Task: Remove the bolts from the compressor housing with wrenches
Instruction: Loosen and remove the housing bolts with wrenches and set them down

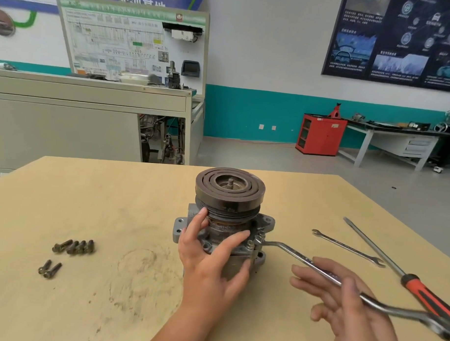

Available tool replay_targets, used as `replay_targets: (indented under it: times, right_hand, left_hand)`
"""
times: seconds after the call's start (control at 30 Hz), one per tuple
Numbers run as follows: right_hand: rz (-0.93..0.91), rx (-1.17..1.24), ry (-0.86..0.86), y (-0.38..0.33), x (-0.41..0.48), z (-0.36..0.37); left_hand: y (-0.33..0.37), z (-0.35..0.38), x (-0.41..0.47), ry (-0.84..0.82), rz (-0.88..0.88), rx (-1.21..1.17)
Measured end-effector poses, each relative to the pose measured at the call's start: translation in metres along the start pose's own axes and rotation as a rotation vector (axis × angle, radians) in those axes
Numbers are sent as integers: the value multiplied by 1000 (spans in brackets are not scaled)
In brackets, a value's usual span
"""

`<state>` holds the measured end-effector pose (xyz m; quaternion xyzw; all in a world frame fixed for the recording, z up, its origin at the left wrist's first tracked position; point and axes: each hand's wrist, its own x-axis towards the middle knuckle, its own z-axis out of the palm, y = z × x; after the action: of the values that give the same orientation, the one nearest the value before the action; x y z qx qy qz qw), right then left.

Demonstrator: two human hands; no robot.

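The grey compressor housing [261, 224] stands upright mid-table with its dark grooved pulley [229, 187] on top. My left hand [211, 251] grips the housing body from the front, fingers curled round it. A long offset ring wrench [290, 251] sits with its far end on a bolt [259, 235] at the housing's right flange. My right hand [342, 299] lies under the wrench's shaft with straight, spread fingers, the shaft resting across them. Several removed bolts [73, 246] lie in a row at the left, with two more bolts [49, 268] below them.
A slim open-end wrench [348, 248] and a long screwdriver with a red-and-black handle [423, 292] lie on the wooden table [115, 204] to the right. Beyond the table stand a grey bench, a red cabinet [319, 134] and a worktable.
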<state>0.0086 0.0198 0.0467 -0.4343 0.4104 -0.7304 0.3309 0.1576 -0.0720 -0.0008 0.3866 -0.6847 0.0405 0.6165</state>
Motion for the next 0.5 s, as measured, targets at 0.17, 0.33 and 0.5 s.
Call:
replay_targets:
  times: [0.17,0.33,0.5]
  right_hand:
    - [-73,-239,-159,0,-13,4]
    - [-98,-330,-234,-7,-12,3]
    - [250,122,38,17,44,-2]
  left_hand:
    - [-1,1,0,-2,7,14]
    - [-1,0,-1,-12,-8,-3]
    - [-3,1,-2,7,3,-46]
